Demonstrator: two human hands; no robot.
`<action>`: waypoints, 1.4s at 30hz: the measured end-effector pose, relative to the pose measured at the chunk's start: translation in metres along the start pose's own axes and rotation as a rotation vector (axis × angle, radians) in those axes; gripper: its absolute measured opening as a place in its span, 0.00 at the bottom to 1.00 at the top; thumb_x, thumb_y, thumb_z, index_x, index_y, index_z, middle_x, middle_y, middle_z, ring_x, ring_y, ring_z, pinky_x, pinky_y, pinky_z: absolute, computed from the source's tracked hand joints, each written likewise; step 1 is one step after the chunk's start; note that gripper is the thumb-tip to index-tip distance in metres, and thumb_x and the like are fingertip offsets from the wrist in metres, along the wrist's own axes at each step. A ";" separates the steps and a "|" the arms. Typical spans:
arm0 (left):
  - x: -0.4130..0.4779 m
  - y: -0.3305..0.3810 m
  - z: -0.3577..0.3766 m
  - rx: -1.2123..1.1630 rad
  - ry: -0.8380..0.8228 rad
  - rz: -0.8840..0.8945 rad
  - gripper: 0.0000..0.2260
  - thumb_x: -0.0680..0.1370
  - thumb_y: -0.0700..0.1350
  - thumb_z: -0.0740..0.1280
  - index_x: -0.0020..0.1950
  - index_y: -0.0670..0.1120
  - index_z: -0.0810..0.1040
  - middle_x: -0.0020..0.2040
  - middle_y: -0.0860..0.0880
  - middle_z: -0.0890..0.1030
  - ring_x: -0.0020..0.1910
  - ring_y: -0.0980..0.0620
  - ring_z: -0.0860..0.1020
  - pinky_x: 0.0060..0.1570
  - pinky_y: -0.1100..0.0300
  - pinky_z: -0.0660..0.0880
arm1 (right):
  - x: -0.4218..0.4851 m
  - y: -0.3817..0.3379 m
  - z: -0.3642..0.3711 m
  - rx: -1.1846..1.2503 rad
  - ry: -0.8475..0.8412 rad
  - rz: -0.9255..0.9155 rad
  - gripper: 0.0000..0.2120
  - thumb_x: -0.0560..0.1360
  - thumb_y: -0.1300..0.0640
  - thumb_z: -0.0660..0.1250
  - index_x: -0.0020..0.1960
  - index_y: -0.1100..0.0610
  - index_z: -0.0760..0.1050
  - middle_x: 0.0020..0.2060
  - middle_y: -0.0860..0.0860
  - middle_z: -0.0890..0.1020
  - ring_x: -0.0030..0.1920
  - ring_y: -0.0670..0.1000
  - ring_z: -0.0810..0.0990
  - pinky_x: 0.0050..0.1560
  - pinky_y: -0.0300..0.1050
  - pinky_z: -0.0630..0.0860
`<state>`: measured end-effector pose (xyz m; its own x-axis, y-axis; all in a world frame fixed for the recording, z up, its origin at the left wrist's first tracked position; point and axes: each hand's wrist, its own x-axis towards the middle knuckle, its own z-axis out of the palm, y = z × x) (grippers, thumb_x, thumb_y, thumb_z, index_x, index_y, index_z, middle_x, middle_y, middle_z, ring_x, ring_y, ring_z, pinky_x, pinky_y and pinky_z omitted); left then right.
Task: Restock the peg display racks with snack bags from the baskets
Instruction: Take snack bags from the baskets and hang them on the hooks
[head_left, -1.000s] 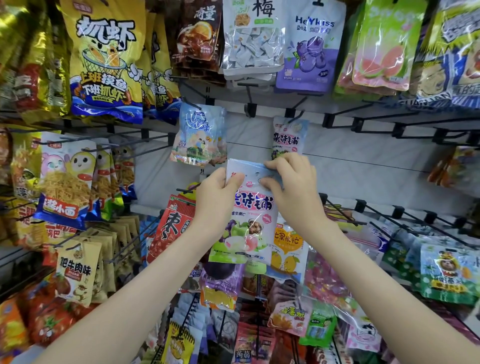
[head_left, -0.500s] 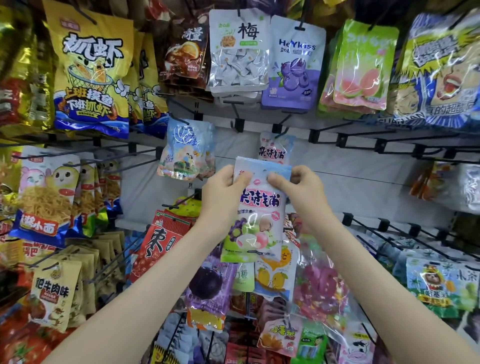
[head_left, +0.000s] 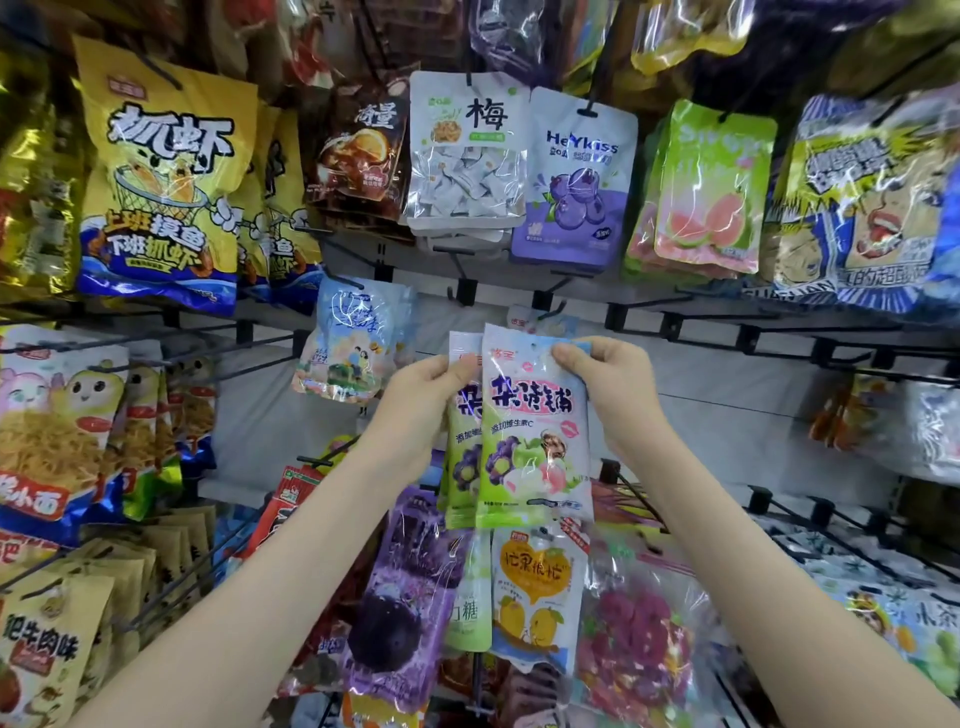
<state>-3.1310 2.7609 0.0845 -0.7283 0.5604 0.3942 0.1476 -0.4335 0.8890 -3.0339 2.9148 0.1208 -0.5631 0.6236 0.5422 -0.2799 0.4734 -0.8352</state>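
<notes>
What looked like one packet a moment ago has come apart into two. My right hand (head_left: 613, 389) is closed on the front bag (head_left: 535, 431), thumb and fingers pinching its top right corner. My left hand (head_left: 421, 405) is closed on the second bag (head_left: 462, 457), thumb across its upper edge. That one sits just behind and to the left of the front bag, half covered by it. Half a second back both hands held the top corners of a single visible bag, so I have slid the stack sideways to free one for hanging.

That matters, I think, because only one bag can be threaded cleanly at a time. The front bag's hang hole (head_left: 532, 345) is now uncovered and faces me.

Both bags are held up in front of the rack, just below the peg (head_left: 551, 312) I judge to be the target. A hanging bag (head_left: 519, 318) of the same kind is already on it, mostly hidden behind the two I hold. The pale blue bag (head_left: 353, 343) hangs on the next peg to the left.

Against the earlier view, my hands sit a little further apart. The bags still have not reached the peg tip, so neither is restocked yet. The next move, as I see it, is to lift the front bag with my right hand and line its hole up with the peg, keeping the second one back in my left
</notes>
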 end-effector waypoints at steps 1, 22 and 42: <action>0.003 0.000 -0.002 -0.006 0.046 0.001 0.15 0.79 0.47 0.65 0.62 0.40 0.77 0.56 0.46 0.82 0.55 0.50 0.80 0.60 0.50 0.74 | 0.007 0.000 -0.001 0.024 0.040 0.002 0.07 0.74 0.60 0.70 0.38 0.59 0.79 0.36 0.58 0.82 0.37 0.55 0.80 0.43 0.53 0.78; 0.032 0.014 -0.017 0.222 0.455 0.328 0.21 0.79 0.46 0.64 0.33 0.49 0.55 0.28 0.53 0.54 0.26 0.57 0.53 0.25 0.63 0.53 | 0.052 0.004 -0.002 0.054 0.205 -0.087 0.18 0.67 0.50 0.68 0.40 0.65 0.69 0.36 0.55 0.73 0.37 0.52 0.69 0.38 0.49 0.66; 0.040 0.008 -0.002 0.212 0.438 0.326 0.21 0.79 0.47 0.64 0.32 0.48 0.56 0.29 0.52 0.57 0.30 0.52 0.55 0.35 0.55 0.53 | 0.052 -0.009 -0.001 -0.112 0.156 -0.235 0.05 0.77 0.58 0.65 0.48 0.57 0.69 0.39 0.47 0.73 0.34 0.41 0.71 0.30 0.34 0.68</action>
<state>-3.1602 2.7785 0.1071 -0.8249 0.0579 0.5623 0.5084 -0.3589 0.7827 -3.0594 2.9436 0.1568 -0.3641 0.5730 0.7342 -0.2958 0.6763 -0.6746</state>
